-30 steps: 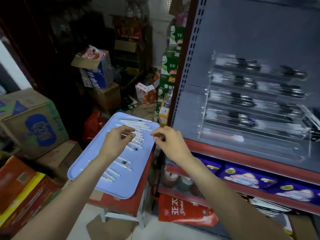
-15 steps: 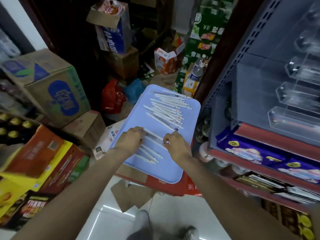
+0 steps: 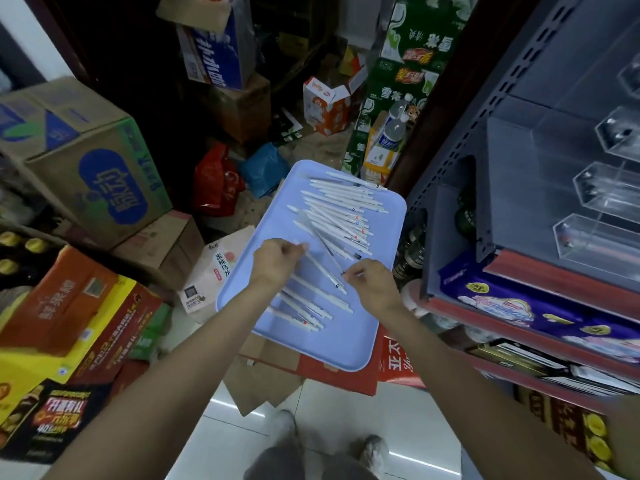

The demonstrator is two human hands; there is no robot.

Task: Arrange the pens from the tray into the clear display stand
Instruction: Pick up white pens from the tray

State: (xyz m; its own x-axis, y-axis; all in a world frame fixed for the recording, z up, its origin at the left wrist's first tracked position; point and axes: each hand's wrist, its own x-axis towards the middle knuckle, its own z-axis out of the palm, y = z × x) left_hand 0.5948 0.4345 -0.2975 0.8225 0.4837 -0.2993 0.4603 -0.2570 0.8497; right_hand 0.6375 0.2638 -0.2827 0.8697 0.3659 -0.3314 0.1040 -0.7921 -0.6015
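Head view: left hand (image 3: 273, 261) and right hand (image 3: 372, 282) each pinch one pen (image 3: 323, 268) end; axis 10-to-4 o'clock; display stand (image 3: 595, 237) at 3 o'clock.

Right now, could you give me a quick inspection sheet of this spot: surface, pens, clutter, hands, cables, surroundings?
Surface: light blue tray resting on red boxes.
Job's things: white pens scattered on the tray; clear display stand on the shelf at right.
Clutter: cardboard boxes, red bag, bottle.
Grippers: left hand and right hand each pinching a pen.
Cables: nothing seen.
Surroundings: grey shelving, tiled floor.
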